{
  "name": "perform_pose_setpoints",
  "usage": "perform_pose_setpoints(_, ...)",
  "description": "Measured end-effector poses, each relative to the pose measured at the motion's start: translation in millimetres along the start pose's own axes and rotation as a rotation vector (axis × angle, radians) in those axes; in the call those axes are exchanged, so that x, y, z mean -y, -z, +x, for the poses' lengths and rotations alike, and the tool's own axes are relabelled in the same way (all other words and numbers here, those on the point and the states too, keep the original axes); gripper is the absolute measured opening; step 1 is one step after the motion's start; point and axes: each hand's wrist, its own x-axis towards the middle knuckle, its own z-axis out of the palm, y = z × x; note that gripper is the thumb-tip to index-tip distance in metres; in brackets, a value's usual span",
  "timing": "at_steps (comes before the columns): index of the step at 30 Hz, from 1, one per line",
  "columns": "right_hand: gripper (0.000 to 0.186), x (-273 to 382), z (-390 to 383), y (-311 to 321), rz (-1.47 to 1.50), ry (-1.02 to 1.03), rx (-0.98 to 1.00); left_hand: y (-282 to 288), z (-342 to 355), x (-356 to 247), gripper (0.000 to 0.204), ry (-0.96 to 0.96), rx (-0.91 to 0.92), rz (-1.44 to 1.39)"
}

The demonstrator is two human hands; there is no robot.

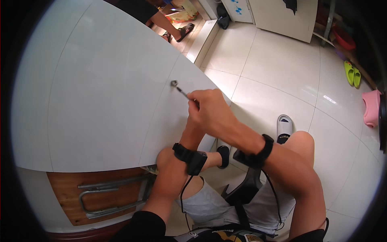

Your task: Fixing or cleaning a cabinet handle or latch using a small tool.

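Observation:
A thin metal rod-like tool (183, 93) with a small rounded, ring-like head points up and left over the white panel. Its exact kind is too small to make out. My right hand (215, 109) is closed, its fingers pinching the tool's shaft. Tucked just below and behind it is my left hand (195, 121), with the wrists nearly crossing. The right hand covers most of the left fingers, so their grip cannot be seen. The tool's head lies over the large white panel (109, 80), near its right edge; whether it touches is unclear.
Below the panel, a wooden board (64, 193) carries a folded grey metal frame (98, 209). A person's sandaled foot (185, 32) is beyond the panel. Green clogs (352, 74) and a pink stool (371, 107) stand at the right on the tiled floor (278, 84).

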Motion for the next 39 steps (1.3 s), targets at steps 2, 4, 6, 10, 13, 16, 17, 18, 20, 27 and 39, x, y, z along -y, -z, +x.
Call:
perform_pose_setpoints(2, 0.019, -9, -1, -2, 0.008, 0.121, -0.102, -2, 1, -4, 0.032, -0.036, 0.019, -0.018)
perform_pose_setpoints(4, 0.019, -20, 14, 9, 0.015, -0.034, -0.061, -4, 8, -8, 0.034, -0.056, 0.098, 0.158)
perform_pose_setpoints(6, 0.019, -19, 20, 5, -0.022, -0.012, -0.088, -1, 8, 5, 0.028, 0.008, 0.039, 0.073)
perform_pose_setpoints(10, 0.020, -13, 14, 13, -0.062, 0.169, -0.175, 18, 26, -6, 0.013, 0.128, -0.123, 0.162)
perform_pose_setpoints(13, 0.020, -19, 30, 25, -0.054, 0.027, -0.169, 44, 38, -27, 0.013, 0.008, -0.377, 0.411)
perform_pose_setpoints(16, 0.017, -15, 29, 38, 0.064, -0.047, -0.169, 53, 55, -39, 0.015, -0.172, -0.594, 0.395)
perform_pose_setpoints(17, 0.018, -18, 29, 36, 0.121, -0.066, -0.195, 56, 60, -39, 0.015, -0.223, -0.597, 0.428)
perform_pose_setpoints(18, 0.017, -23, 28, 35, 0.053, -0.033, -0.201, 59, 64, -37, 0.015, -0.228, -0.599, 0.429)
perform_pose_setpoints(20, 0.017, -25, 23, 34, 0.040, -0.022, -0.190, 61, 70, -30, 0.011, -0.225, -0.434, 0.640)
perform_pose_setpoints(27, 0.019, -31, 14, 49, -0.103, -0.018, -0.131, 6, 54, 18, 0.014, -0.229, -0.020, 0.859)
perform_pose_setpoints(39, 0.015, -3, -36, -21, -0.031, 0.010, 0.100, -52, -81, -21, 0.011, -0.338, 0.434, -0.075)
